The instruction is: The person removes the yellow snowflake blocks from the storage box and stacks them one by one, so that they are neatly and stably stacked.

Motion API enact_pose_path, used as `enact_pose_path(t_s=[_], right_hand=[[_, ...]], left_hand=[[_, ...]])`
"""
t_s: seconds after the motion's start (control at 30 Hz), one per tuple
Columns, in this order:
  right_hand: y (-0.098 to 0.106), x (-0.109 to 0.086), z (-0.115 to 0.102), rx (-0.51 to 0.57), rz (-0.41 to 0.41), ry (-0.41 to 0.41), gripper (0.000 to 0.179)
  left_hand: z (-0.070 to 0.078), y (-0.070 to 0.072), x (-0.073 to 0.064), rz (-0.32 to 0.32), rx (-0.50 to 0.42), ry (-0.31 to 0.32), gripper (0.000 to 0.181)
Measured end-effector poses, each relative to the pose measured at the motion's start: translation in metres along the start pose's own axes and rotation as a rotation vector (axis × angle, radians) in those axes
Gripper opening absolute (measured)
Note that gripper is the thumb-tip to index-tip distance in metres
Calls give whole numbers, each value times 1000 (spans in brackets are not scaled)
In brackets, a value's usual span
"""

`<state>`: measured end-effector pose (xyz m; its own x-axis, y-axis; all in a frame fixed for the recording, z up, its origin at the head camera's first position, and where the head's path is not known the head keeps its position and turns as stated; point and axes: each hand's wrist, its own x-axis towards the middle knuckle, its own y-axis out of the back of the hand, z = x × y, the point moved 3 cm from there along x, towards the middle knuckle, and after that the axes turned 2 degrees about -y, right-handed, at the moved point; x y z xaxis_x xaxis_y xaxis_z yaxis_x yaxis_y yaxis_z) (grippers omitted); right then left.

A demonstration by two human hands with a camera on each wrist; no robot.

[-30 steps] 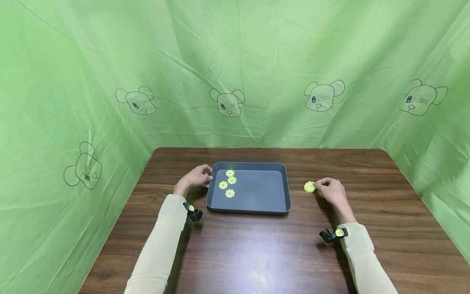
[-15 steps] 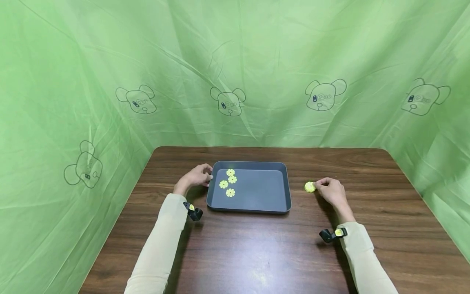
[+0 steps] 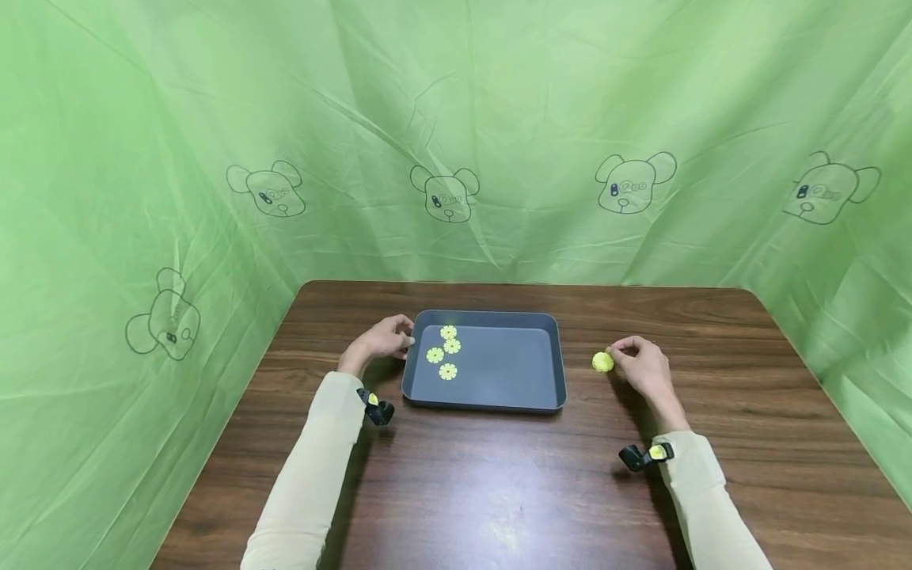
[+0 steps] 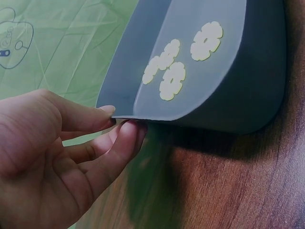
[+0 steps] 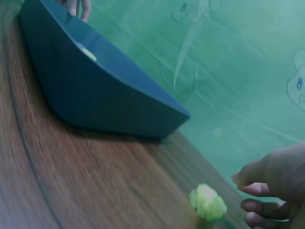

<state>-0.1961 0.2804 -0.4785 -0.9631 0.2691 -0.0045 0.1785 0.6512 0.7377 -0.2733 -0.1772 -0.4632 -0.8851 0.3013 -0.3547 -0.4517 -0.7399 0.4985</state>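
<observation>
A dark grey rectangular tray [image 3: 509, 360] rests on the table, with several flat yellow flower-shaped pieces [image 3: 447, 371] lying in its left part. At its left rim, my left hand [image 3: 381, 339] pinches the edge; in the left wrist view the thumb [image 4: 102, 112] is on the inner side and the fingers are on the outer side. Right of the tray sits a small yellow flower-shaped piece or stack [image 3: 602, 362] on the wood. My right hand [image 3: 644, 369] is just beside it, thumb and fingers parted; the right wrist view shows a gap between them and the yellow thing [image 5: 208, 202].
The brown wooden table [image 3: 456, 483] extends around the tray. Behind and beside it hangs a green curtain [image 3: 527, 119] with bear-head drawings. Each wrist wears a black camera mount, the left one [image 3: 378, 409] close to the tray's near-left corner.
My right fingers have let go of the yellow flower-shaped thing and drawn slightly away from it. My left hand keeps its grip on the tray's rim. The head view has shifted slightly.
</observation>
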Motion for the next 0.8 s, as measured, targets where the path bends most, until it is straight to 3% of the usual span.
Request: enact_pose_path(t_s=[0.43,0.8], right_hand=[[-22,-4,-45,62,29,192,19],[-56,-16,-95,160,-19,323,16]], left_hand=[[-2,1,3,-7,-10,-2,37],[0,1,1,-1,3,3,37]])
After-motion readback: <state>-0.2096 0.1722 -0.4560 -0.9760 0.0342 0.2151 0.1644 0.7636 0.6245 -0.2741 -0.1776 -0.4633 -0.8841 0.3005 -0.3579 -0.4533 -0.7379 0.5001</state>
